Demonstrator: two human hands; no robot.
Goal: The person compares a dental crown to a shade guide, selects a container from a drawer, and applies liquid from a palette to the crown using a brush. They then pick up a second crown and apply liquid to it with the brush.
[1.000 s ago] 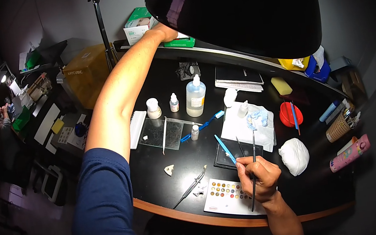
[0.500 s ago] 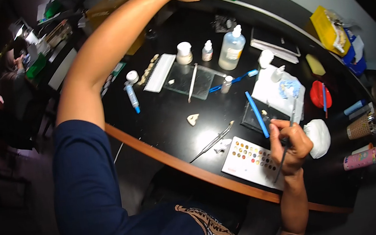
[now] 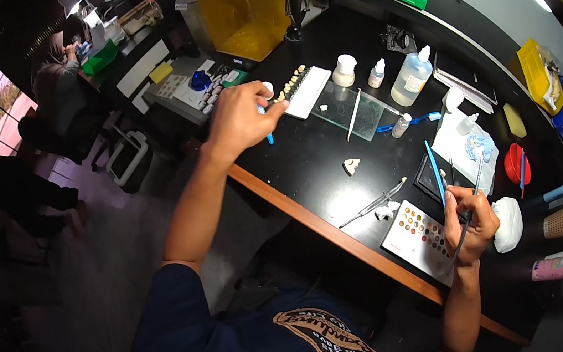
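My right hand (image 3: 471,221) pinches a thin dark-handled brush (image 3: 476,193), its tip pointing up over crumpled blue-white tissue (image 3: 480,146) on a white sheet. Under this hand lies a white palette (image 3: 405,239) with rows of coloured dots. A blue stick (image 3: 434,167) leans by a dark case (image 3: 427,180) beside my fingers. My left hand (image 3: 242,118) hovers over a blue-and-white syringe (image 3: 269,137) and a small white jar (image 3: 268,90), thumb and forefinger apart; the hand partly covers both. Beside it, tooth-shaped pieces (image 3: 291,82) line a white holder (image 3: 311,92).
A glass slab (image 3: 371,122) carries a thin white tool (image 3: 355,115). Bottles, including a large clear one (image 3: 412,80), stand behind. Locking tweezers (image 3: 375,202) and a cream tooth-like piece (image 3: 351,166) lie near the wooden edge (image 3: 324,226). A person (image 3: 54,67) sits far left.
My left hand has come back from the green bin and down to the syringe and jar. The view has swung left. My right hand still holds the brush.
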